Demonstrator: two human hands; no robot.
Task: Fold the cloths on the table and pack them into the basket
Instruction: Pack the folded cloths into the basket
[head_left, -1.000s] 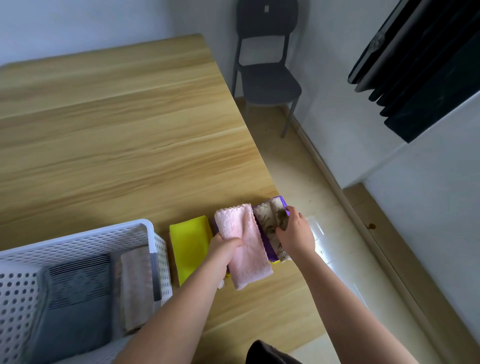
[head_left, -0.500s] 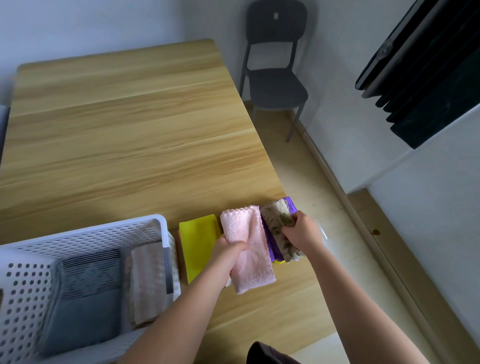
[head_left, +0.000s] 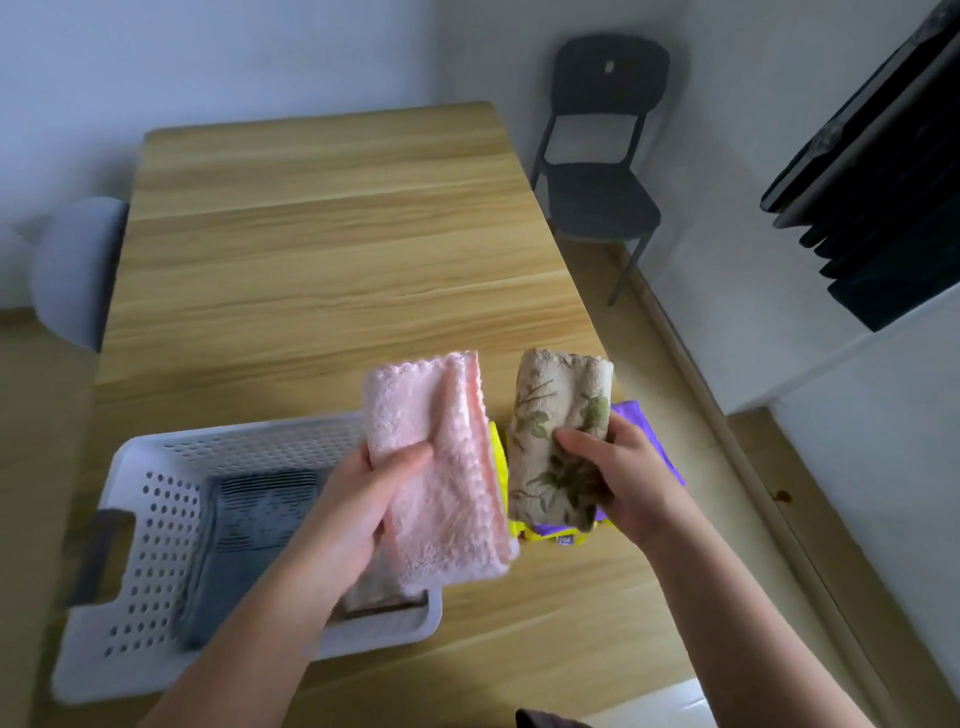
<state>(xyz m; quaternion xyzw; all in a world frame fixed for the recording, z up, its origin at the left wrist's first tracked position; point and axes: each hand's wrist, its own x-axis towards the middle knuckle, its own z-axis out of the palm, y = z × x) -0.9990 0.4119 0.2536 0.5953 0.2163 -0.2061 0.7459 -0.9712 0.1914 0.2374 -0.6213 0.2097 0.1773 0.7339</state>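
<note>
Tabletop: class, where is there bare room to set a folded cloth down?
Free: the far half of the table beyond the basket; the near strip right of it. Crowded: right edge, around the yellow cloth and purple cloth.

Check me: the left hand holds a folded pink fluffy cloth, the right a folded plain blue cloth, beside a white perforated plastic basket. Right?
Not quite. In the head view the right hand grips a folded beige cloth printed with leaves, not a plain blue one. The left hand does hold the folded pink fluffy cloth, and the white perforated plastic basket is there beside them.
</note>
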